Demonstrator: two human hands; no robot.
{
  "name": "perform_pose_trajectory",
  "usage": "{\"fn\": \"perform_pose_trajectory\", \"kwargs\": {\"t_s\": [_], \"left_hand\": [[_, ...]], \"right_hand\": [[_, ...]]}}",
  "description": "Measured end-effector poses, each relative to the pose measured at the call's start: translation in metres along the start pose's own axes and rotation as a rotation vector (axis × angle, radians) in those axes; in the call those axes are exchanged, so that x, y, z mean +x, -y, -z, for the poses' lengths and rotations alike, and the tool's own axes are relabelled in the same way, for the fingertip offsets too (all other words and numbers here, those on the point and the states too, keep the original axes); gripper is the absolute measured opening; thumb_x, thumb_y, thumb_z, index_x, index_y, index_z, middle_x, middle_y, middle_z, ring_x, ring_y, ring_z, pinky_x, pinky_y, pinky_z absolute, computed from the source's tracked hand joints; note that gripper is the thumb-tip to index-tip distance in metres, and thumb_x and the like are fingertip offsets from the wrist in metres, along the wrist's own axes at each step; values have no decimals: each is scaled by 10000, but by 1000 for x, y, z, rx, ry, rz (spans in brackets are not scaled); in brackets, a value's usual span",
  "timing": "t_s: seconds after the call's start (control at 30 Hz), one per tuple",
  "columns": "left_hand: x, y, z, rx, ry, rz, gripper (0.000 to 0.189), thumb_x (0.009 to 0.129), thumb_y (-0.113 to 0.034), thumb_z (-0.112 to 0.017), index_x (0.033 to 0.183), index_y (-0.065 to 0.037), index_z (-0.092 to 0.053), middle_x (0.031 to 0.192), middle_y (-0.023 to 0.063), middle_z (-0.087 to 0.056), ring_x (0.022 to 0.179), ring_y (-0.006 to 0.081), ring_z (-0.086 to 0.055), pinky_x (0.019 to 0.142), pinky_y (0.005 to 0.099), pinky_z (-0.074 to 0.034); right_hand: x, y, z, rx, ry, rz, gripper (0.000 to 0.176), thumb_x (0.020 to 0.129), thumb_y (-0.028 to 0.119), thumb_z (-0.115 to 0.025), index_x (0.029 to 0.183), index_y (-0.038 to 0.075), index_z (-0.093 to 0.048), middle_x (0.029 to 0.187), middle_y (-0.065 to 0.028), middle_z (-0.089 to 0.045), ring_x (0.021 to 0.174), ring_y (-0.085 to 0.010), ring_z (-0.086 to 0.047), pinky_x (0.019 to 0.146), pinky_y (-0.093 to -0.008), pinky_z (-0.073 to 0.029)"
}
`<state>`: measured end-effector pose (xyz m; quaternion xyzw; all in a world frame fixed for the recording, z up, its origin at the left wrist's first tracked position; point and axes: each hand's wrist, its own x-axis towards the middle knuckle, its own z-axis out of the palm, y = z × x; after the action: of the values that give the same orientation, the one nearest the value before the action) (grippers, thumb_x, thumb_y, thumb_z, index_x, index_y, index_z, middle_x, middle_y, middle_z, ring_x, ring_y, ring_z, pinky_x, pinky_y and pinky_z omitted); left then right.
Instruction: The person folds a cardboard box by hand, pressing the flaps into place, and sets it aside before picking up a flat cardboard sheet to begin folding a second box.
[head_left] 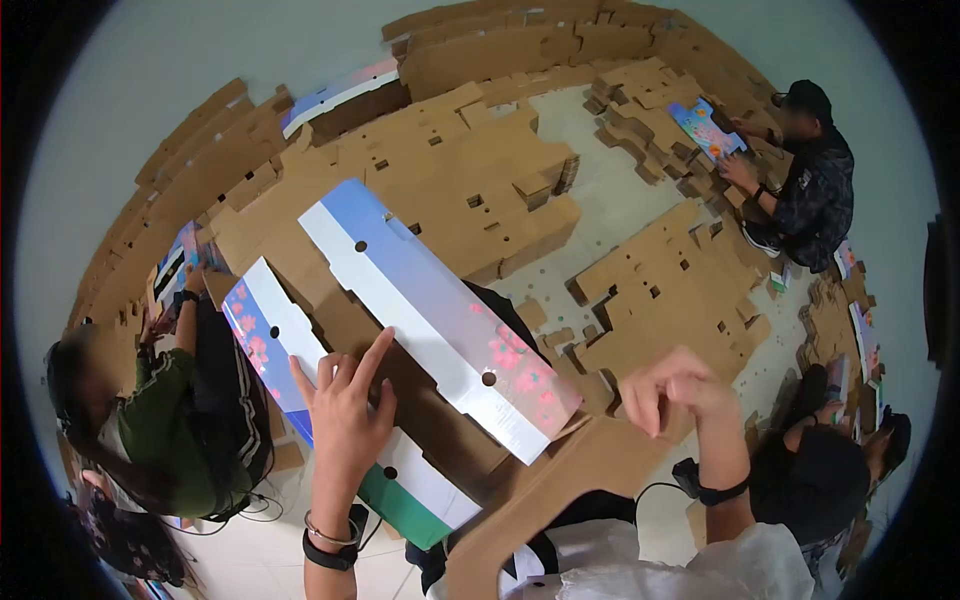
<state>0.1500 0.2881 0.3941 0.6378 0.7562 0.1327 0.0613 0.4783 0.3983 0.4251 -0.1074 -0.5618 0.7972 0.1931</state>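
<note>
A long cardboard piece with a blue and pink flowered print and a white band (pixel 430 320) lies slanting across brown cardboard in front of me. Beside it on the left is a second printed piece (pixel 262 315), white with pink flowers and a green end. My left hand (pixel 345 405) is over this second piece, fingers spread, one fingertip near the inner edge of the long piece. Right of the long piece, my right hand (pixel 680 390) hangs raised with its fingers curled in. Nothing shows clearly between them.
Stacked brown cardboard sheets (pixel 430 150) spread out ahead. A person in green (pixel 190 420) is at the left. Another in dark clothes (pixel 815 185) handles a printed piece (pixel 708 130) at the upper right. A person in a dark cap (pixel 825 475) is at the lower right.
</note>
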Motion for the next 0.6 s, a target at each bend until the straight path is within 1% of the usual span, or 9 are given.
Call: {"fn": "perform_pose_trajectory", "kwargs": {"t_s": [0.03, 0.1, 0.13, 0.17, 0.27, 0.37, 0.4, 0.53, 0.6], "left_hand": [[0, 1, 0, 3, -4, -4, 613, 774, -70, -623, 1344, -244, -482, 926, 43, -587, 1016, 232, -494, 1097, 608, -97], [0, 6, -1, -26, -40, -59, 610, 772, -66, -604, 1344, -237, -482, 920, 54, -579, 1025, 245, -486, 1097, 610, -92], [1, 7, -1, -31, -20, -73, 605, 773, -77, -591, 1346, -238, -481, 902, 63, -570, 1029, 254, -481, 1091, 612, -101], [5, 6, -1, -29, -35, -75, 605, 773, -77, -591, 1346, -238, -481, 902, 63, -570, 1029, 254, -481, 1091, 612, -101], [19, 0, -2, -76, 12, -130, 613, 774, -95, -587, 1357, -242, -466, 844, 61, -567, 1004, 258, -497, 1078, 623, -120], [40, -1, -15, -100, 41, -190, 630, 774, -102, -598, 1369, -239, -445, 778, 34, -555, 955, 235, -512, 1068, 643, -123], [44, -2, -19, -102, 37, -186, 630, 774, -102, -598, 1369, -239, -445, 778, 34, -555, 955, 235, -512, 1068, 643, -123], [62, -1, -29, -169, 69, -270, 630, 777, -88, -590, 1367, -252, -438, 763, 24, -552, 925, 227, -521, 1050, 677, -129], [66, 5, -38, -223, 52, -319, 630, 775, -84, -592, 1360, -260, -440, 763, 19, -563, 916, 220, -527, 1042, 685, -143]], "right_hand": [[-3, 10, -3, -3, 0, 6, 244, 915, 265, -574, 869, 30, -619, 693, -55, -585, 656, -145, -558, 606, -251, -438], [-4, 28, -11, -280, 131, -413, 254, 905, 276, -589, 949, 30, -632, 679, -60, -648, 561, -111, -581, 538, -213, -432], [-4, 25, -10, -342, 246, -433, 290, 887, 296, -612, 1046, 53, -617, 751, -34, -689, 543, -75, -599, 490, -192, -417], [-4, 26, -13, -355, 249, -426, 290, 887, 296, -612, 1046, 53, -617, 751, -34, -689, 543, -75, -599, 490, -192, -417], [6, 36, -20, -472, 287, -751, 396, 867, 340, -635, 1165, 92, -553, 714, -6, -675, 529, -93, -589, 503, -225, -430], [14, 24, -21, -709, 480, -748, 439, 861, 387, -628, 1179, 99, -538, 695, -24, -664, 555, -139, -603, 521, -265, -433], [14, 13, -20, -723, 535, -711, 450, 862, 413, -614, 1184, 110, -529, 688, -45, -657, 593, -185, -617, 541, -313, -438], [25, -11, -22, -821, 577, -643, 420, 863, 381, -611, 1187, 126, -531, 682, -51, -651, 606, -207, -622, 550, -337, -448], [40, -25, -25, -1269, 333, -322, 406, 844, 343, -622, 1179, 133, -530, 640, -61, -634, 622, -226, -624, 558, -364, -458]]}}
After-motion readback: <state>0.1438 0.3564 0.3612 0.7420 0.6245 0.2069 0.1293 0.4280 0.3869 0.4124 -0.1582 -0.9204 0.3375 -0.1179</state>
